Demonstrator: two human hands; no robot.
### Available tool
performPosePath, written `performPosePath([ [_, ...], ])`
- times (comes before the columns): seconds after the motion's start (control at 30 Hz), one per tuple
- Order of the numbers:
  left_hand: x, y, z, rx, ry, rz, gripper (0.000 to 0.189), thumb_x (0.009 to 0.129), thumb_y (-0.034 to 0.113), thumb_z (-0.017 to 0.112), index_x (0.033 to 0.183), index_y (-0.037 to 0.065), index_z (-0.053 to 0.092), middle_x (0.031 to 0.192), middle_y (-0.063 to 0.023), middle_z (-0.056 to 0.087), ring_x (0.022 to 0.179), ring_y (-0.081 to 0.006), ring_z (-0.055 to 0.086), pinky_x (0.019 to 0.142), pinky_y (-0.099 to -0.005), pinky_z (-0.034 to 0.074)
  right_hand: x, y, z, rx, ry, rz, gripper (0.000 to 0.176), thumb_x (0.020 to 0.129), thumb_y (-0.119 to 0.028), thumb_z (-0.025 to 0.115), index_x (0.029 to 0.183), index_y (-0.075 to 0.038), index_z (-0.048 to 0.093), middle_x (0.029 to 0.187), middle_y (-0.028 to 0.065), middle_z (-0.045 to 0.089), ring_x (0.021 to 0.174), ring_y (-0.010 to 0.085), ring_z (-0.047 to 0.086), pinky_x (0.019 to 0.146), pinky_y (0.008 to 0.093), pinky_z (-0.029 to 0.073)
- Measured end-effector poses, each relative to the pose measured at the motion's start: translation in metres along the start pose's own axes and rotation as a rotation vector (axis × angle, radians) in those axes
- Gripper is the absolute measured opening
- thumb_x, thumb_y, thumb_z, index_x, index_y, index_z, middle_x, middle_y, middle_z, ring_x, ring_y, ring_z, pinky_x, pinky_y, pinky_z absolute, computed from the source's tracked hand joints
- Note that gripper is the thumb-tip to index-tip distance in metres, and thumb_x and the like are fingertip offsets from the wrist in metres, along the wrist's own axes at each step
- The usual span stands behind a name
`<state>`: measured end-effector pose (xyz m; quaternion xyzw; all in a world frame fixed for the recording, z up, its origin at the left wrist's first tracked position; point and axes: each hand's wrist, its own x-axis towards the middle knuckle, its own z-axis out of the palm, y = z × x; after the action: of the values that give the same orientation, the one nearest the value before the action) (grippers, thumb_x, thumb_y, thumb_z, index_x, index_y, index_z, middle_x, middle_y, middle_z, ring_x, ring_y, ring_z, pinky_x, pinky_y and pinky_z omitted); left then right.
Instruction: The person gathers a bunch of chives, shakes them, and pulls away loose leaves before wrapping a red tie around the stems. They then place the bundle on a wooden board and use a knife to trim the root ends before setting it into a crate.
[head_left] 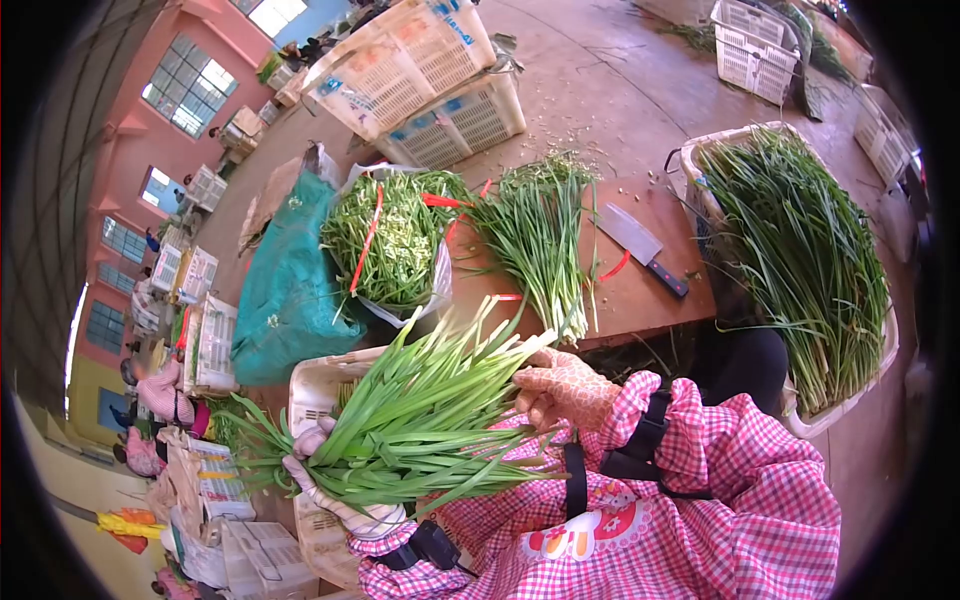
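My left hand (345, 498), in a pale striped glove, is closed around a thick bunch of garlic chives (425, 410) near its leafy end. The bunch lies slanted across my lap, its paler stalk ends toward the right. At those ends is my right hand (565, 388), in a patterned glove, its fingers bent and closed on some stalks. Beyond my hands, a loose pile of chives (540, 235) rests on a brown board (650, 290). A kitchen cleaver (635, 240) with a dark handle lies beside that pile. Under the bunch, a white crate (315, 395) is partly hidden.
A large crate of long chives (800, 270) stands at right. Left of the board are a bag of trimmings (390, 240) and a teal sack (290, 280). Red ties (617, 266) lie on the board. Stacked crates (420, 80) stand behind; other people (163, 390) sit at far left.
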<state>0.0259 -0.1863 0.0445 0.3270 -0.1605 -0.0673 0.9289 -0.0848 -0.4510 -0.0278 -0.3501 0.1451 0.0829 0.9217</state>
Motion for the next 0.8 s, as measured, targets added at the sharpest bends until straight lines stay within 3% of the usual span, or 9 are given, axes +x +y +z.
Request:
performPosePath([
  [0.03,0.000,-0.002,0.001,0.003,0.000,-0.005,0.020,0.099,0.031,0.048,0.094,0.012,0.053,0.095,-0.0003,0.057,0.113,-0.0222,0.054,0.107,-0.0493,0.040,-0.001,0.001,0.004,0.039,0.010,0.003,0.030,0.092,-0.016,0.057,0.120,-0.004,0.054,0.071,0.0075,0.065,0.050,0.0149,0.061,0.045,0.0260,0.049],
  [0.07,0.001,-0.004,0.003,-0.027,-0.028,-0.023,0.021,0.099,0.031,0.048,0.094,0.012,0.053,0.093,0.0003,0.057,0.111,-0.0220,0.055,0.106,-0.0487,0.041,0.001,0.002,0.007,0.044,0.013,0.002,0.030,0.092,-0.016,0.057,0.120,-0.004,0.054,0.071,0.0075,0.065,0.050,0.0149,0.061,0.045,0.0260,0.049],
  [0.17,0.002,-0.010,0.011,0.008,-0.002,-0.038,0.023,0.100,0.033,0.047,0.094,0.011,0.053,0.090,0.0006,0.057,0.106,-0.0218,0.057,0.106,-0.0470,0.041,0.009,0.010,0.010,-0.173,0.093,0.079,0.016,0.091,-0.017,0.060,0.090,-0.002,0.066,0.062,0.0086,0.064,0.044,0.0147,0.057,0.042,0.0274,0.047],
  [0.27,0.009,-0.007,0.010,0.114,0.081,-0.015,0.030,0.100,0.037,0.046,0.094,0.009,0.053,0.089,-0.0020,0.058,0.096,-0.0216,0.059,0.102,-0.0439,0.044,0.005,0.017,0.003,-0.076,0.048,0.032,0.017,0.091,-0.017,0.061,0.091,-0.001,0.065,0.064,0.0094,0.066,0.043,0.0153,0.056,0.042,0.0278,0.047],
  [0.33,0.021,0.001,0.008,0.166,-0.029,-0.079,0.034,0.099,0.040,0.046,0.093,0.007,0.054,0.086,-0.0059,0.060,0.089,-0.0216,0.061,0.096,-0.0426,0.049,-0.012,0.015,-0.010,-0.079,-0.115,0.030,0.021,0.091,-0.021,0.064,0.090,0.000,0.064,0.066,0.0100,0.066,0.046,0.0157,0.058,0.043,0.0273,0.047],
  [0.37,0.022,-0.007,0.018,0.316,0.021,0.085,0.039,0.099,0.040,0.046,0.090,0.004,0.055,0.084,-0.0104,0.062,0.084,-0.0242,0.063,0.088,-0.0438,0.053,-0.017,0.017,-0.013,-0.086,-0.132,0.029,0.023,0.090,-0.023,0.064,0.090,0.000,0.064,0.068,0.0104,0.066,0.048,0.0159,0.059,0.044,0.0273,0.048],
  [0.47,0.041,0.010,-0.004,0.247,-0.079,-0.088,0.041,0.099,0.040,0.045,0.088,0.001,0.055,0.084,-0.0124,0.062,0.088,-0.0269,0.063,0.087,-0.0456,0.053,-0.028,0.024,-0.042,-0.072,-0.282,0.122,0.025,0.090,-0.024,0.065,0.092,0.000,0.065,0.075,0.0123,0.069,0.057,0.0181,0.066,0.054,0.0268,0.055],
  [0.67,0.052,0.014,-0.038,0.145,-0.139,-0.155,0.042,0.098,0.041,0.047,0.096,0.002,0.062,0.091,-0.0153,0.066,0.102,-0.0308,0.061,0.097,-0.0519,0.046,-0.058,0.008,-0.090,-0.211,-0.386,0.263,0.027,0.089,-0.024,0.068,0.096,0.001,0.068,0.088,0.0134,0.071,0.078,0.0228,0.069,0.073,0.0341,0.057],
  [0.8,0.051,0.007,-0.051,-0.017,-0.092,-0.262,0.040,0.098,0.041,0.047,0.098,0.004,0.062,0.099,-0.0130,0.064,0.104,-0.0283,0.058,0.100,-0.0475,0.044,-0.075,-0.016,-0.090,-0.350,-0.406,0.380,0.022,0.089,-0.021,0.068,0.098,-0.001,0.068,0.090,0.0116,0.071,0.079,0.0206,0.070,0.071,0.0325,0.058],
])
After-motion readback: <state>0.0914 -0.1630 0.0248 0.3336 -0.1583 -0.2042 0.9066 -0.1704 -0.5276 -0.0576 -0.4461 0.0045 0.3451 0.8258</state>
